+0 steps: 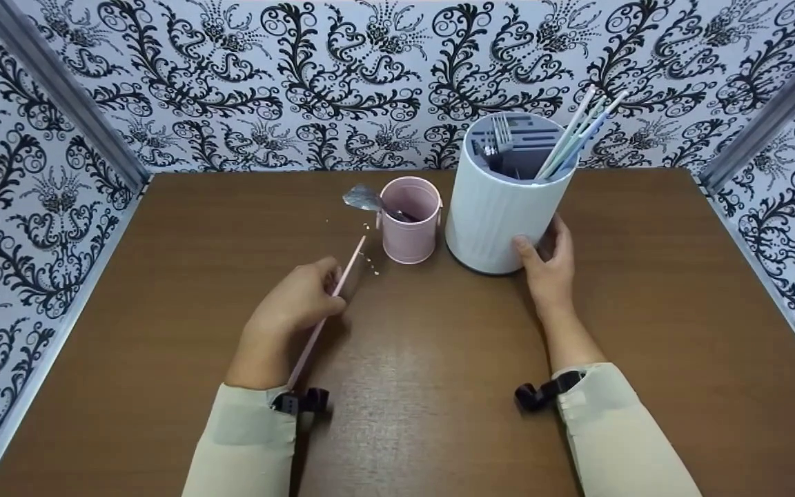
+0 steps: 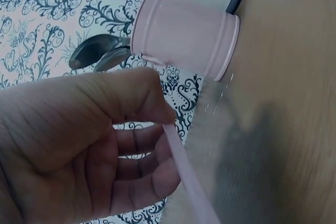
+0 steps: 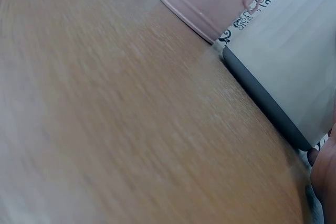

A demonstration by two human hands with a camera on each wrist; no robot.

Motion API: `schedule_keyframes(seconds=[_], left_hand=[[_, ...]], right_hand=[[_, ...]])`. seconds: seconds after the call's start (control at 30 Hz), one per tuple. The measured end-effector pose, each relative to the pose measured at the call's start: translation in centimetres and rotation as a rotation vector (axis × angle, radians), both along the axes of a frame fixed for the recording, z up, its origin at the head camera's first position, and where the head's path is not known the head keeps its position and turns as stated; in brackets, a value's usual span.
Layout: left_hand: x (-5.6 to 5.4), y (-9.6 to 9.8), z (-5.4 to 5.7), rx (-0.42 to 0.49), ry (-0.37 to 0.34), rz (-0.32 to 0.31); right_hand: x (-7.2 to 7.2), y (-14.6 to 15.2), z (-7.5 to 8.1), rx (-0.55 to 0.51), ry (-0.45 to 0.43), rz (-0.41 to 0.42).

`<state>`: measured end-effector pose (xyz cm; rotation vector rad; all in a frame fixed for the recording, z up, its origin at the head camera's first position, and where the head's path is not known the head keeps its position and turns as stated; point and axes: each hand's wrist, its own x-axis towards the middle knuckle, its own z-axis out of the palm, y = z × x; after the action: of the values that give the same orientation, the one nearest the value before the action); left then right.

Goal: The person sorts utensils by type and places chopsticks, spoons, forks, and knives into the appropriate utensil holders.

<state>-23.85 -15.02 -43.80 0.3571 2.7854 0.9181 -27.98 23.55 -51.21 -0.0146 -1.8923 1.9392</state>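
Note:
My left hand (image 1: 294,298) pinches a slim pink chopstick (image 1: 309,351) between thumb and fingers, its far end pointing toward a small pink bucket (image 1: 408,243). Metal spoons (image 2: 98,50) stand in that bucket, their bowls sticking out over its left rim. To the bucket's right is a tall white utensil holder (image 1: 491,224) with a dark base. My right hand (image 1: 553,273) grips the holder low on its right side, thumb in front and the other fingers partly hidden behind. A fork (image 1: 502,132) and several pale chopsticks (image 1: 572,141) stand inside the holder.
Small pale bits (image 1: 376,273) lie scattered on the brown wooden table (image 1: 425,400), left of the bucket. Patterned black-and-white panels (image 1: 342,90) rise at the back and both sides. Each wrist carries a small black camera.

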Motion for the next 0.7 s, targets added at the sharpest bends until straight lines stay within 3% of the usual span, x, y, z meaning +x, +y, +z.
schedule_keyframes(seconds=[0.37, 0.6, 0.7], left_hand=[[0.2, 2.1, 0.6, 0.153, 0.049, -0.058], [0.5, 3.6, 1.0, 0.243, 0.085, -0.094], [0.6, 4.1, 1.2, 0.289, 0.09, -0.093]], right_hand=[[0.0, 0.1, 0.1, 0.024, -0.019, -0.016], [1.6, -1.0, 2.5, 0.011, -0.035, 0.003], [1.9, -1.2, 2.8, 0.016, -0.05, 0.006]])
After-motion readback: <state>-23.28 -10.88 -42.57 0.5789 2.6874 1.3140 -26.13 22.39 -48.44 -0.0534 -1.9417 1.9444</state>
